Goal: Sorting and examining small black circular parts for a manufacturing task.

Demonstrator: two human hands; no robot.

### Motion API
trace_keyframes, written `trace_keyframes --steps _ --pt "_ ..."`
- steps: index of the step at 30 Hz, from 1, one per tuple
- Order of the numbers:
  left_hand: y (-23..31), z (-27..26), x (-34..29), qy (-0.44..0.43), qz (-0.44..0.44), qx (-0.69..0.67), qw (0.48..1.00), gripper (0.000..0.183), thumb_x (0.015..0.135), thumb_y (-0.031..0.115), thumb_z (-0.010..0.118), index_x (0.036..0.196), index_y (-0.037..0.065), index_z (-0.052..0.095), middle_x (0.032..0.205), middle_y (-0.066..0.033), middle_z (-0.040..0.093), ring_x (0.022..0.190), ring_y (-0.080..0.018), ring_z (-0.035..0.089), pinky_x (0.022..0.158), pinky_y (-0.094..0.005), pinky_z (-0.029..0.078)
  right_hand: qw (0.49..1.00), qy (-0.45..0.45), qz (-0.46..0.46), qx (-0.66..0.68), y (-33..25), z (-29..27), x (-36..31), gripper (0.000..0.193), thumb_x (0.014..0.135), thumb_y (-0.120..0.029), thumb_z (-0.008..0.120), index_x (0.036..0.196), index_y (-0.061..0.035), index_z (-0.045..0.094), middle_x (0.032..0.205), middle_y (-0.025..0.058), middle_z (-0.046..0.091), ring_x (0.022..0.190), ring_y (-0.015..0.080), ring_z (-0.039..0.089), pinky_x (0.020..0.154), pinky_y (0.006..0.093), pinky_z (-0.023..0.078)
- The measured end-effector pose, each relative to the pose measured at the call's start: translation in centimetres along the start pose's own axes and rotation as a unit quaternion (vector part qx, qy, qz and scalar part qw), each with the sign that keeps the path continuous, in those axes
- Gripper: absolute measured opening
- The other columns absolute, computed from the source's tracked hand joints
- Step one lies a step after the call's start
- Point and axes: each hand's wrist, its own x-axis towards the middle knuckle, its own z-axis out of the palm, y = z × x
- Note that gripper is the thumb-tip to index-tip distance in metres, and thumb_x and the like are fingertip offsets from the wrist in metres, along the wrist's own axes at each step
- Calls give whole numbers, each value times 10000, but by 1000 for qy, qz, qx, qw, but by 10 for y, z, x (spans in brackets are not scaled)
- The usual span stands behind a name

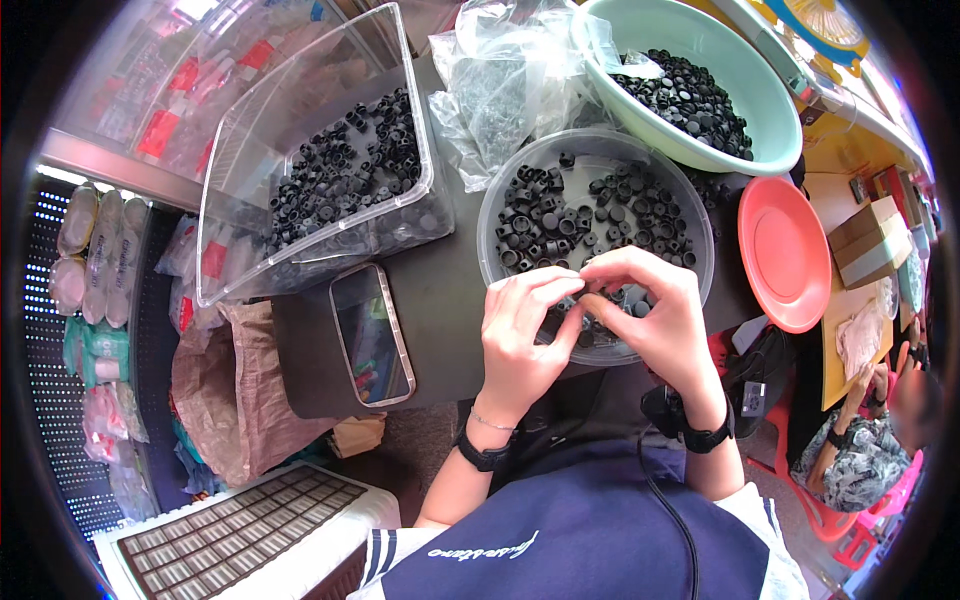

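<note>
My left hand (525, 335) and my right hand (655, 315) meet over the near part of a round clear plastic tub (488, 235). Thumbs and forefingers of both are pinched together, tip to tip. A dark bit shows between the fingertips, but the fingers cover most of it, so I cannot make out what it is. Below them, small black plastic caps (545, 215) lie loose in the tub, some with hollow ends up, in a left and a right cluster. Both wrists carry black bands.
Left is a clear rectangular bin (430, 180) of black parts; a phone (372, 335) lies before it. Behind the tub are plastic bags (510, 75) and a pale green basin (775, 125) of black caps. Right are a red plate (785, 255) and, farther, another person (865, 450).
</note>
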Motion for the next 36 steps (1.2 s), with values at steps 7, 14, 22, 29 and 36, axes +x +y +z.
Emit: trace_keyframes --steps 7,14,22,29,36 --pt "1 0 -2 37 0 -41 998 315 730 -5 848 1006 47 707 1004 -117 703 907 -247 696 780 -333 570 994 30 10 106 4 1 -5 197 883 16 707 1078 -2 734 976 96 746 922 171 721 840 283 557" --pt "2 -1 -6 55 -12 -65 996 317 731 11 858 1004 34 699 994 -117 697 884 -232 699 771 -329 574 975 63 64 204 -9 6 -8 173 897 33 697 1065 6 725 974 92 740 908 143 702 830 273 551" --pt "2 -1 -7 58 5 -64 996 342 708 -6 864 1002 42 695 996 -114 701 897 -239 707 777 -327 579 980 55 5 191 2 9 -12 160 872 49 722 1027 11 722 981 86 734 918 139 694 836 264 548" --pt "1 -1 -7 52 40 -64 996 381 727 -7 856 1058 47 676 1023 -108 690 894 -240 712 746 -332 601 992 63 -39 106 1 10 -9 130 842 53 737 957 -6 743 938 88 741 889 167 709 811 281 555" --pt "1 -3 -8 58 26 -65 996 356 728 -19 850 1024 50 666 1006 -106 701 894 -237 719 746 -327 599 995 47 -81 22 -6 7 -9 174 793 46 769 950 -28 757 930 89 742 883 190 717 787 293 565"
